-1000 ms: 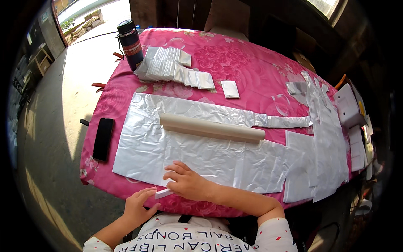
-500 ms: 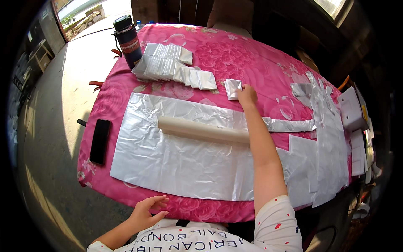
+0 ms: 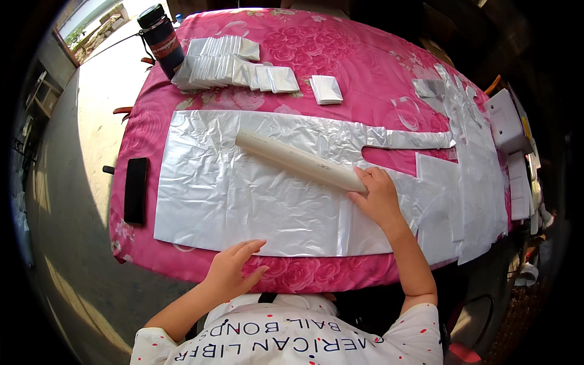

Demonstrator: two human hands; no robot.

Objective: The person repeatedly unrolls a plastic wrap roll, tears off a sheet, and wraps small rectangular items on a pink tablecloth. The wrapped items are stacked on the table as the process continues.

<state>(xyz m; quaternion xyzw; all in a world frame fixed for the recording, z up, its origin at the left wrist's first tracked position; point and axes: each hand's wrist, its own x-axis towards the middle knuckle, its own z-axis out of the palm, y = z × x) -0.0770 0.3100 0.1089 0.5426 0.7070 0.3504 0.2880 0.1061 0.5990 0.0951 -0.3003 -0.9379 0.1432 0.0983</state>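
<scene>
A pale, smooth tube (image 3: 292, 159) lies slantwise on a wide sheet of thin silvery-white plastic (image 3: 267, 222), which looks like a flattened bag with a strap-like strip at its right. My right hand (image 3: 379, 193) grips the tube's right end, thumb on the near side and fingers over the far side. Over the near edge of the plastic, my left hand (image 3: 234, 267) hovers with its fingers apart, holding nothing. Beyond the sheet sits a small stack of folded plastic packets (image 3: 327, 90). To its left, many similar packets (image 3: 222, 66) overlap in rows.
A dark flask (image 3: 162, 44) stands at the far left of the pink flowered tablecloth (image 3: 328, 45). A black phone (image 3: 135, 191) lies near the left edge. More plastic sheets (image 3: 477, 188) spread over the right side, beside a white box (image 3: 506, 121).
My right hand has left the small packet stack and come back to the tube's right end. The tube now slants, its right end nearer me. My left hand stays open.
</scene>
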